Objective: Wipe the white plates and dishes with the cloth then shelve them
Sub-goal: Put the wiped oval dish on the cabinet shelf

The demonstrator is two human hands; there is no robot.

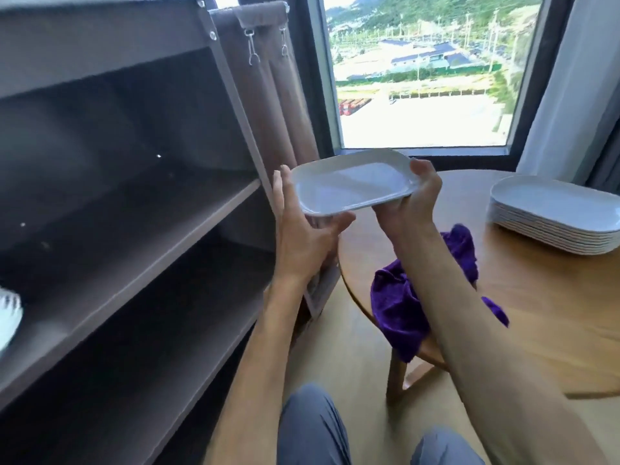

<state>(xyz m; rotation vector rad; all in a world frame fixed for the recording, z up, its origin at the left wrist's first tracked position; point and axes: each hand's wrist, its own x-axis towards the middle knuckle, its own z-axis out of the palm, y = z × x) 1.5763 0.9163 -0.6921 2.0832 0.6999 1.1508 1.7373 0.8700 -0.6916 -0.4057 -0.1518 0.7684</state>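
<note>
Both hands raised, right hand (414, 199) gripping white plate (352, 186), left hand (302, 229) open, fingers straight beneath its edge

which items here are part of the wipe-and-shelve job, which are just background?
Job:
- white dish, gripped at its right end by the right hand, left hand open at its left end
- stack of white plates on the table
- purple cloth
- shelf unit

Background:
- window
- curtains
- metal clips
</note>
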